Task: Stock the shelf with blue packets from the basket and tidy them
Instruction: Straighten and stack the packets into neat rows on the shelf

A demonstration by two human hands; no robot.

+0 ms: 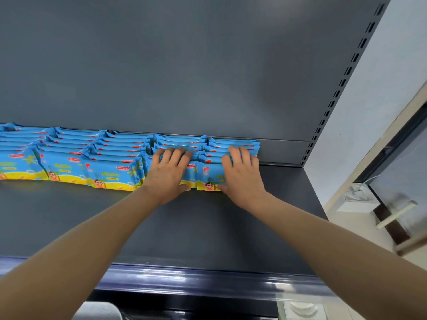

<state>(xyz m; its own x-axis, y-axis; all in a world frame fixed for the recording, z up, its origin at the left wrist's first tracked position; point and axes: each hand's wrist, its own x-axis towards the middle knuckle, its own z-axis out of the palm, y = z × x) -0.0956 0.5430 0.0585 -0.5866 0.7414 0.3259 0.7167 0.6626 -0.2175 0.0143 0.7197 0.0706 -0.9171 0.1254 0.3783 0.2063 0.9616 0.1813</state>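
Observation:
Blue packets (111, 167) with yellow bottoms stand in several rows along the back of the dark grey shelf (208, 227), leaning against one another. My left hand (168, 174) lies over the second stack from the right, fingers curled over the packet tops and thumb at the front packet's lower edge. My right hand (242, 176) grips the rightmost stack (209, 179) the same way, thumb at its bottom edge. The basket is not in view.
The grey back panel (184, 65) rises behind the packets. A slotted upright (342, 82) marks the shelf's right end, with bare shelf between it and the last stack. A glossy price rail (208, 280) runs along the front edge. A door with a handle (397, 213) is at the right.

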